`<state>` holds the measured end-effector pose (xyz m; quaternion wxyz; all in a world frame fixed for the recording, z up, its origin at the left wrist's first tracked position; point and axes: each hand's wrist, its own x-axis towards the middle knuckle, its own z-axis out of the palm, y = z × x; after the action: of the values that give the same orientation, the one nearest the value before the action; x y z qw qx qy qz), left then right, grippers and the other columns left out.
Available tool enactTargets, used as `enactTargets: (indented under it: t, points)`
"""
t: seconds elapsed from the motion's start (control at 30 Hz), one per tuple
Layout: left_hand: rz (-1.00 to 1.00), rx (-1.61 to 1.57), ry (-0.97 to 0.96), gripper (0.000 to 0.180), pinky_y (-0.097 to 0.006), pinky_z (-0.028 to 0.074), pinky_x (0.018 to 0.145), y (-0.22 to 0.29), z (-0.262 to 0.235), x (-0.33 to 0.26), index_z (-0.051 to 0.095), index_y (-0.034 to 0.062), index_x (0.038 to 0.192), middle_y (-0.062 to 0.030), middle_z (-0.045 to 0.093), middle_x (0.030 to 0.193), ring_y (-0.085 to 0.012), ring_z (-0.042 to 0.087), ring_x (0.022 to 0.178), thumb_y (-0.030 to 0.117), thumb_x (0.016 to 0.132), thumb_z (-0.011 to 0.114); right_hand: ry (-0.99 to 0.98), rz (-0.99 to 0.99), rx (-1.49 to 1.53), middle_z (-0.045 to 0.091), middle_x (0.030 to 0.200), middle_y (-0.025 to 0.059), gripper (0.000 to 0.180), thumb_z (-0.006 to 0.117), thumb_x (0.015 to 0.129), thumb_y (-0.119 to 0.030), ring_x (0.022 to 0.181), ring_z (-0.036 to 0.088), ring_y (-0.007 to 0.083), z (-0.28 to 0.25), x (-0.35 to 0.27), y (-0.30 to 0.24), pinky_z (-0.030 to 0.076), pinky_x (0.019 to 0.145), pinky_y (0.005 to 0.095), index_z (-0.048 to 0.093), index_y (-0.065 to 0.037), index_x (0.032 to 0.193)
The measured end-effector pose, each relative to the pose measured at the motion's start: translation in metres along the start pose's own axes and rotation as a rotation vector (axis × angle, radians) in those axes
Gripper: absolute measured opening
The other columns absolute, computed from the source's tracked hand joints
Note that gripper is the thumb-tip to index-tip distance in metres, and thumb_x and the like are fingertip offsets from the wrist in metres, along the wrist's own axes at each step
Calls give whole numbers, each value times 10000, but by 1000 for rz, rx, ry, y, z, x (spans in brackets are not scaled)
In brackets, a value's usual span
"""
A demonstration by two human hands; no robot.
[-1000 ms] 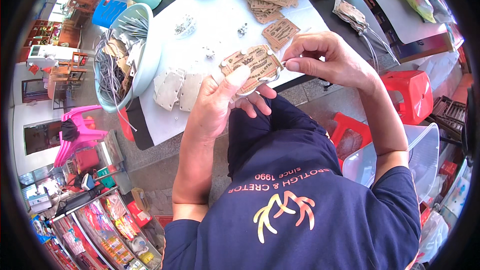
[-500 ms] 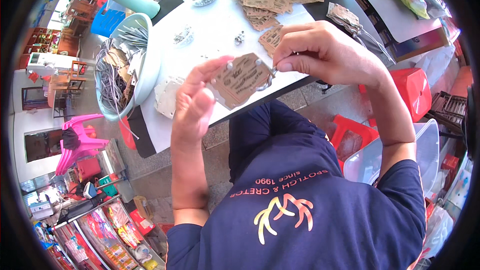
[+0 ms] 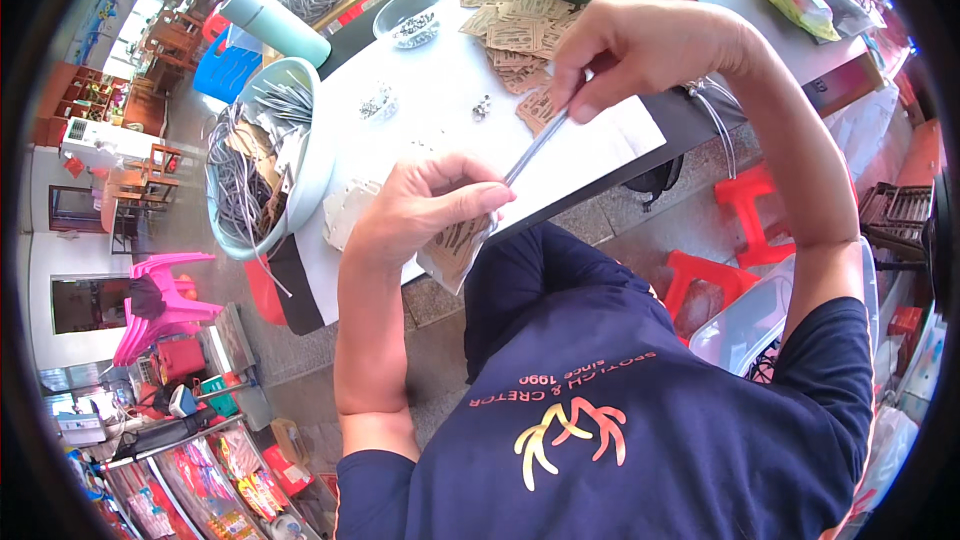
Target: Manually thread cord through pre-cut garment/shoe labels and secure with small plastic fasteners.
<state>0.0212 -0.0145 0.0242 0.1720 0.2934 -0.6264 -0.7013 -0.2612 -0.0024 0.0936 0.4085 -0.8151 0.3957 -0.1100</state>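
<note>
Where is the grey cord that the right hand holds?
In the head view, slightly right of centre, the grey cord stretches between the left hand and the right hand, against the white sheet.

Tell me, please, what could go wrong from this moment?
The grey cord, running straight between the right hand and the left hand, might slip free. The brown card, held in the left hand, could bend if gripped too hard. The small metal pieces, lying loose on the white sheet, might scatter if brushed.

Cords [image 3: 238, 178] lie in the basin [image 3: 318, 155] left of cards [image 3: 525, 32].
</note>
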Motion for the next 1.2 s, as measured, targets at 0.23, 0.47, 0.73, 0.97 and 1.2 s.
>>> enactTargets:
  t: [0.23, 0.47, 0.73, 0.97, 1.2]
  points:
    - [-53, 59, 28, 144, -209, 479, 561, -8, -11, -23, 669, -2, 871, -22, 656, 712, -82, 615, 607, 141, 876, 689, 166, 184, 149, 663, 760, -8, 206, 748, 826, -177, 705, 580, 47, -32, -45, 58, 468, 654, 201, 718, 0, 928]
    - [-58, -42, -88, 133, -206, 488, 644, -25, 2, -30, 666, -12, 897, -22, 662, 802, -62, 615, 736, 120, 887, 681, 400, 135, 506, 579, 707, -35, 243, 722, 864, -260, 632, 470, 44, 8, -55, 79, 384, 578, 196, 693, -18, 872]
    - [-117, -134, -74, 122, -248, 514, 671, -8, 36, -19, 645, -23, 955, -75, 657, 842, -116, 632, 781, 83, 900, 623, 661, 287, 238, 568, 722, -36, 225, 630, 929, -256, 628, 495, 42, 19, -69, 74, 403, 563, 199, 662, -33, 927]
    - [398, -298, 156, 135, -279, 454, 893, 8, 53, -1, 678, -5, 993, -79, 655, 1042, -124, 594, 981, 87, 926, 604, 645, 80, 116, 637, 817, 21, 193, 658, 899, -189, 764, 556, 93, 42, -74, -4, 456, 687, 260, 683, -6, 956]
    - [539, -511, 288, 231, -332, 443, 992, 19, 71, 13, 645, -37, 1126, -146, 580, 1254, -185, 579, 1118, 107, 964, 564, 793, -127, 542, 657, 974, 47, 219, 634, 930, -147, 829, 597, 90, 109, -22, -28, 483, 713, 231, 650, 14, 1078]
